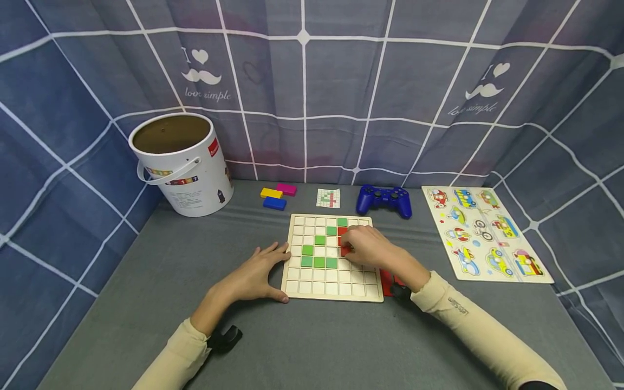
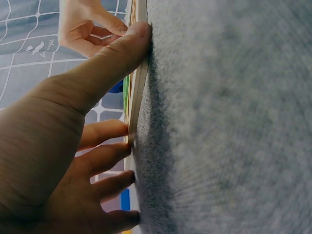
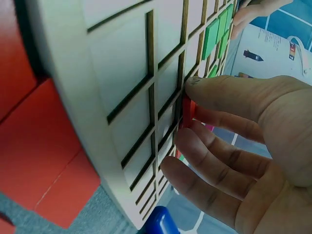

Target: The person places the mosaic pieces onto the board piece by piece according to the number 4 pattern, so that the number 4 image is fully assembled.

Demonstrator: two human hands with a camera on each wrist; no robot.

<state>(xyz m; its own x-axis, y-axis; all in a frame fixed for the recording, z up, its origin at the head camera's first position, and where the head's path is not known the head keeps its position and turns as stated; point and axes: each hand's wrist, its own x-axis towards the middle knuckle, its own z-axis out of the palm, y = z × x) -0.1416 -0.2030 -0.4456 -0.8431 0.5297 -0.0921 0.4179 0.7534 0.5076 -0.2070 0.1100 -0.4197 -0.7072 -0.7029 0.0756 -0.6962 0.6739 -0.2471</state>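
Observation:
A wooden grid board (image 1: pixel 336 291) lies flat on the table. Several green tiles (image 1: pixel 319 262) sit in its squares. Between thumb and fingers, my right hand (image 1: pixel 372 246) pinches a red tile (image 3: pixel 187 111) at the board's right-middle squares. Just above the fingertips, another red tile (image 1: pixel 342 231) shows in the grid. My left hand (image 1: pixel 253 276) rests along the left edge, its fingers spread and the thumb at the near corner, as the left wrist view also shows. More red tiles (image 3: pixel 46 151) lie beside the right edge, partly under my right forearm.
Behind the board are a small pattern card (image 1: pixel 329 198), a blue game controller (image 1: pixel 384 200) and yellow, pink and blue blocks (image 1: pixel 274 203). A white bucket (image 1: pixel 200 189) stands back left. A vehicle puzzle board (image 1: pixel 480 271) lies at right. Grid-patterned curtains (image 1: pixel 341 76) enclose the table.

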